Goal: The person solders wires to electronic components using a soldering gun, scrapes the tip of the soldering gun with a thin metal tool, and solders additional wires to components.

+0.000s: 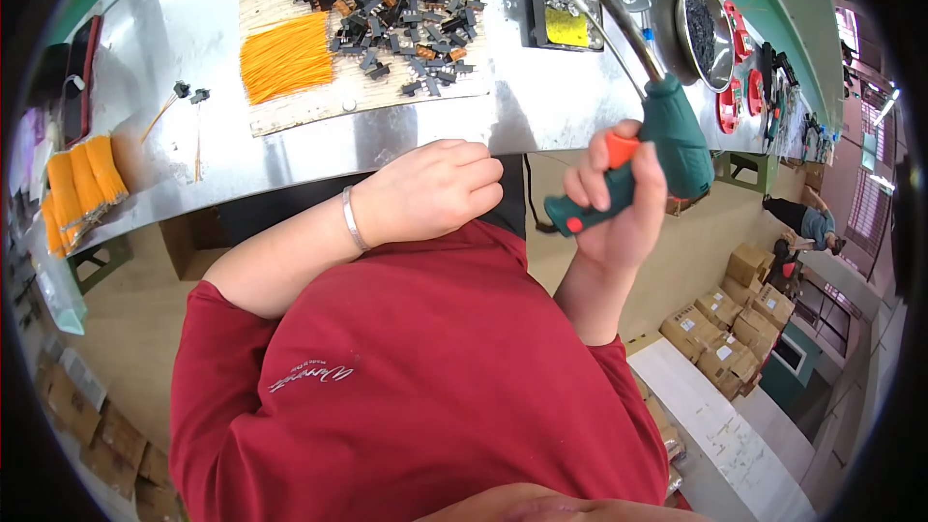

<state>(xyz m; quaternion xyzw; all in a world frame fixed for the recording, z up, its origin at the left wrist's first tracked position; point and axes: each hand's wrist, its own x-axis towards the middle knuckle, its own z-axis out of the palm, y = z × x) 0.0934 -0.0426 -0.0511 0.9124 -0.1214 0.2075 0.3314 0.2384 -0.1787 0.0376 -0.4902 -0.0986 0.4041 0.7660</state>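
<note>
My right hand is wrapped around the handle of a green soldering gun with an orange trigger. Its metal tube points up over the workbench. At the bench's front edge, my left hand is curled into a loose fist, back upward, with nothing seen protruding from it. Beyond that hand, a wooden board bears a bundle of orange wires and a heap of small black switches, some showing copper-coloured contacts. Two small black parts with thin wires lie left of the board.
A black tray holding a yellow sponge stands behind the soldering gun. A metal bowl of dark pieces and several red holders lie to the right. Orange wire bundles sit at the left end. Cardboard boxes are stacked behind.
</note>
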